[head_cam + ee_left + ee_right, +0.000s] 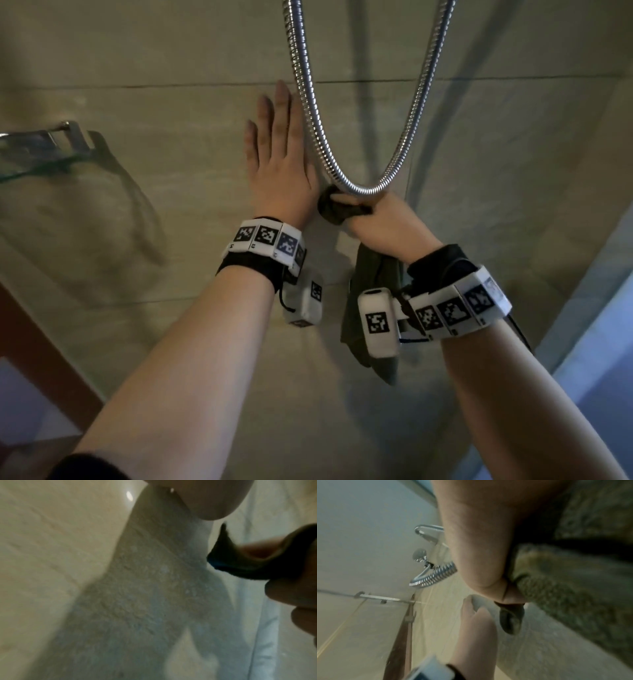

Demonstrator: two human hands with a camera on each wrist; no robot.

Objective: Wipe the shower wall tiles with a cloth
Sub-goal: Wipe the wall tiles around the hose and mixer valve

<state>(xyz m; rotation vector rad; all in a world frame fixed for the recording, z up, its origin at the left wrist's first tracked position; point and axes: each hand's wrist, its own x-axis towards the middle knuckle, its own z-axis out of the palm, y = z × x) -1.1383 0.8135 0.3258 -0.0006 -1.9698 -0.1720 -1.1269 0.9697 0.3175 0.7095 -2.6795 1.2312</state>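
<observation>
- one broad surface fills the head view: the shower wall tiles (178,212), beige with a faint grout line running across high up. both arms reach toward it.
- the metal shower hose (346,185) hangs in a u-shaped loop in front of the wall, its lowest bend just above the right hand and right beside the left hand's edge.
- at the far left a glass shelf (30,154) on a metal bracket juts from the wall, well apart from both hands.
- the cloth (371,308), dark olive and towel-textured, is bunched in the right fist near the wall; most of it hangs down past the wrist, so its long axis runs roughly up and down, the loose end pointing to the floor and the wad toward the left hand.
- the left hand (277,161) lies flat against the tiles, fingers straight and together, pointing up; it holds nothing.
- the right hand (380,219) is curled tight round the cloth, knuckles toward the wall, directly under the hose loop.
- judgement: the wiping seems to be in hand or about to start on this low patch, with the left hand bracing.
- the next move likely calls for pressing the wad flat to the tile and sweeping it sideways or down, keeping clear of the hose loop; spreading the cloth would give more contact than the present bunch.
</observation>
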